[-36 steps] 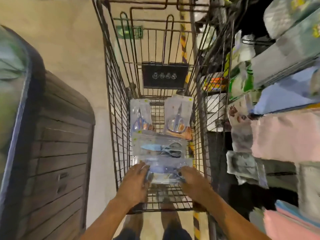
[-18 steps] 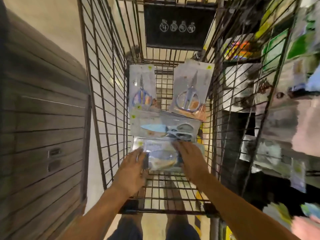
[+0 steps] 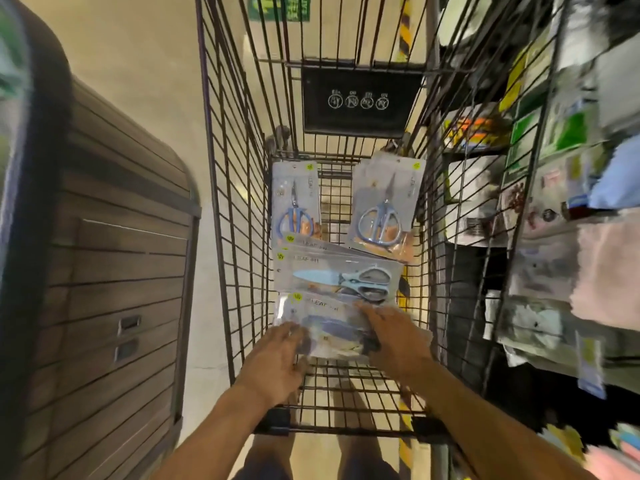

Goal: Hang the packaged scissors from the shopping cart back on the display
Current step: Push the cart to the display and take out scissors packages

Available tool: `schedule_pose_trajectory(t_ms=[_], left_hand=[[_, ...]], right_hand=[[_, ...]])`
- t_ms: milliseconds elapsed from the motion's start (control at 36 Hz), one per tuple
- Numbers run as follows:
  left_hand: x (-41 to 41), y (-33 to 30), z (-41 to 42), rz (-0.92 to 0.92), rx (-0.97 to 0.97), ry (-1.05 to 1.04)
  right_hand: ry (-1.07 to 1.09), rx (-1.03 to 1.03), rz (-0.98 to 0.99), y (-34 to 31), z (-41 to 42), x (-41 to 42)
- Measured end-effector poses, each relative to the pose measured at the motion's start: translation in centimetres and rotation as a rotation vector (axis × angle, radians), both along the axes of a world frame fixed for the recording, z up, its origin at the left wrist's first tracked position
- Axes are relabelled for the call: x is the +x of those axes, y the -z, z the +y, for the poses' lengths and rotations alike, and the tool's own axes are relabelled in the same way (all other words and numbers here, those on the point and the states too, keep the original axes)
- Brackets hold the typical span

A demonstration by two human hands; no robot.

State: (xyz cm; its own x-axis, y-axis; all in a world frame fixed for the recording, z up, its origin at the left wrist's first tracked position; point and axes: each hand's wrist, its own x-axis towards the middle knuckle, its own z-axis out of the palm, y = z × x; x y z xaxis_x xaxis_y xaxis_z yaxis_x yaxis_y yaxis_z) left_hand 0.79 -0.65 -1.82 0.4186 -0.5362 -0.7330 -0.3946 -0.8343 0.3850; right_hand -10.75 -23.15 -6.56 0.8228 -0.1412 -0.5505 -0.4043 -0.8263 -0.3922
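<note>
The nearest pack of scissors [image 3: 325, 325] is a flat, glossy card-and-plastic blister with a yellow-green sticker at its top left corner and a dark blue pair of scissors lying sideways inside, somewhat blurred. It lies on the wire floor of the shopping cart [image 3: 235, 237], at the near end of the basket. The left hand [image 3: 277, 365] meets its near left corner, fingers curled at the edge; whether they pinch it cannot be told. The right hand [image 3: 394, 341] rests on its right end, fingers spread flat over the plastic.

Just beyond it, partly overlapped, a second pack [image 3: 341, 275] holds light blue scissors with grey handles, also sideways. Towards the cart's far end two more packs stand lengthwise: one at the left [image 3: 296, 202] with blue-handled scissors, one at the right [image 3: 384, 206] with grey-handled scissors, tilted against the right side. The cart is dark metal mesh with a black plate [image 3: 360, 98] on its far wall.
</note>
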Motion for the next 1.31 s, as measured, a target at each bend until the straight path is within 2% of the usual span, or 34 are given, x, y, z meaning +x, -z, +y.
schedule_pose_trajectory(t_ms=[83,167,278,444,583,667,972,1111,1306], left_hand=[[0.9,-2.2,-0.4,0.003,-0.019,-0.015],[1.9,-4.8,-1.0,0.015,-0.063,-0.074],[3.0,-9.2,-2.5,0.068,-0.222,-0.256],[3.7,-14.1,-4.3,0.265,-0.378,-0.570],[3.1,-16.3,-5.2,0.354,-0.474,-0.741],[2.8,-17.2,-5.7,0.407,-0.540,-0.825],[3.2,-15.5,-4.9,0.335,-0.645,-0.994],[3.5,-13.8,-4.3,0.301,-0.586,-1.020],[3.7,-10.5,-4.2,0.230,-0.548,-1.035]], right_hand=[[0.075,0.001,-0.039,-2.6,-0.6,0.5],[0.237,0.117,-0.132,-5.9,-1.1,1.0],[0.404,0.221,-0.230,-10.0,-1.3,2.0],[0.747,0.628,-0.323,-15.5,-0.1,3.3],[0.845,0.702,-0.358,-18.2,1.4,4.4],[0.849,0.743,-0.322,-18.9,2.0,4.4],[0.688,0.894,-0.098,-18.3,1.8,3.2],[0.703,0.755,0.054,-15.7,0.1,3.0],[0.624,0.524,0.128,-10.2,-2.1,1.2]])
